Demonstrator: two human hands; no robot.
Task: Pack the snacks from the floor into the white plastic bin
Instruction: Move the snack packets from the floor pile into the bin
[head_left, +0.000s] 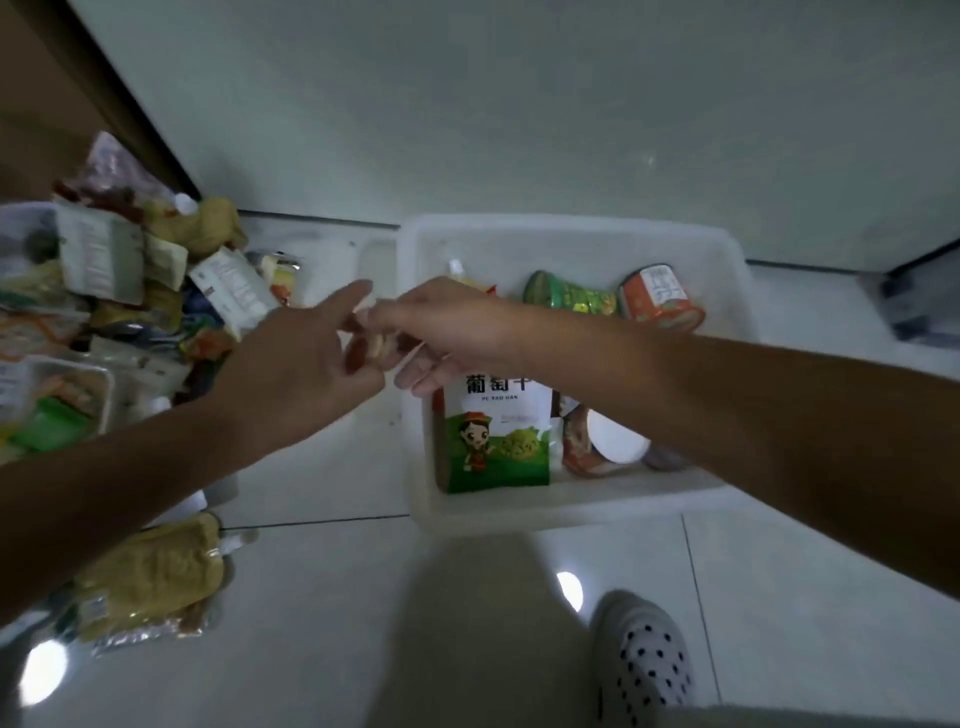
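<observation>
The white rectangular plastic bin (566, 236) sits on the pale tiled floor (779, 571) against the wall, with its long axis running left to right across the view. It is already part-filled: a tall green-and-white raisin pouch (496, 441) lies flat at the near left with its top toward the far wall, and 2 round tubs, 1 green (571, 299) and 1 orange (662, 301), lie on their sides at the far edge. To the left, well apart from the bin, a loose heap of mixed snack packets (130, 291) waits on the floor.

Both hands meet just above the bin's left rim. The left hand (296, 358) and the right hand (447, 322) each pinch a small red-and-cream wrapped snack (371, 348) between curled fingers, the left forefinger stretched out straight. Blur hides which hand carries the weight.

The step looks like a hand-over. It goes best if the right hand closes fully before the left lets go, then lowers the snack into the open gap behind the pouch. The snack's long axis seems to run near-to-far, though it is too covered to be sure.
</observation>
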